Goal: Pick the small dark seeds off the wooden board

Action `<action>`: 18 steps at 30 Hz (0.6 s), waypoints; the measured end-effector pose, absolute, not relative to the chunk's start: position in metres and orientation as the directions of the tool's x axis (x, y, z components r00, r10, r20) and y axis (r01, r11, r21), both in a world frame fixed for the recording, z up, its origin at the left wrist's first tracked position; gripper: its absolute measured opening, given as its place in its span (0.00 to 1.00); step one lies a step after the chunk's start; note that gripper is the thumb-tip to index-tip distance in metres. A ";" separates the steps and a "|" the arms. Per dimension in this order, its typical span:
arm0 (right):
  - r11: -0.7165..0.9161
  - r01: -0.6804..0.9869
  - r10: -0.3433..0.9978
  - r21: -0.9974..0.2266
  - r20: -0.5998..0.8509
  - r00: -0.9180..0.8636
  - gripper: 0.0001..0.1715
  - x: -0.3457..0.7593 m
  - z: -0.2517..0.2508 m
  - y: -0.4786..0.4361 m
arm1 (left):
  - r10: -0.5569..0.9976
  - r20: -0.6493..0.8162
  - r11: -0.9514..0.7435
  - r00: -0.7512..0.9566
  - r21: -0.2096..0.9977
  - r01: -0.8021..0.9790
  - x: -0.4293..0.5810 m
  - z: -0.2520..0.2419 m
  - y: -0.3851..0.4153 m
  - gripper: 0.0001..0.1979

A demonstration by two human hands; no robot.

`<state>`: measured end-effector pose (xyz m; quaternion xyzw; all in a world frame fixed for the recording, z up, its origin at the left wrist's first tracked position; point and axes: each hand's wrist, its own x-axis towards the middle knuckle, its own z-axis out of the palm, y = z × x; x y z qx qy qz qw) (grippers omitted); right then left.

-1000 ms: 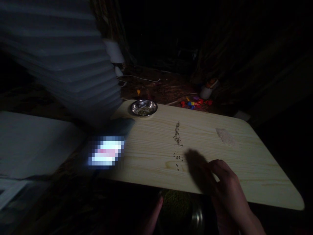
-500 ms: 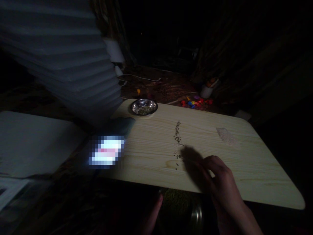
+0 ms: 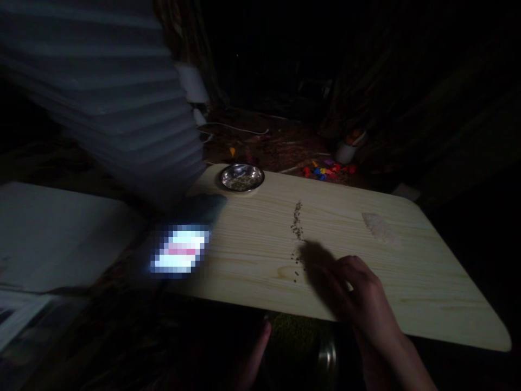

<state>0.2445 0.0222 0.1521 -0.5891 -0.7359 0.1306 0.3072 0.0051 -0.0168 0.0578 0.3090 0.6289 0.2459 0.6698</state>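
Note:
My right hand hangs over the near part of the pale wooden table, thumb and fingertips pinched together. Whatever they hold, if anything, is lost in the dark. Left of the fingertips, small dark seeds or bits lie in a loose line, with a few scattered nearer the front edge. Below that edge a metal bowl holds greenish grains. A dim skin-toned shape is left of this bowl; I cannot tell whether it is my left hand or a foot.
A shiny steel dish with green bits stands at the table's far left. A pale patch of small pieces lies to the right. A glowing, pixelated screen is at the left edge. Colourful small items lie beyond the table.
The view has shifted slightly. My right hand stays in nearly the same place, its fingers still pinched, and a dark bit now shows just left of its fingertips.

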 end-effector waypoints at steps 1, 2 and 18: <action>0.272 0.788 0.948 -0.552 0.294 -0.121 0.09 0.244 0.152 0.023 | 0.695 -0.715 0.711 0.077 0.699 0.074 0.005 0.055 -0.016 0.20; 0.274 0.790 0.948 -0.549 0.291 -0.126 0.09 0.243 0.152 0.023 | 0.671 -0.738 0.732 0.074 0.675 0.097 0.004 0.050 -0.016 0.20; 0.308 0.774 0.944 -0.553 0.278 -0.176 0.08 0.239 0.151 0.021 | 0.792 -0.610 0.610 0.019 0.789 -0.070 0.007 0.044 -0.002 0.27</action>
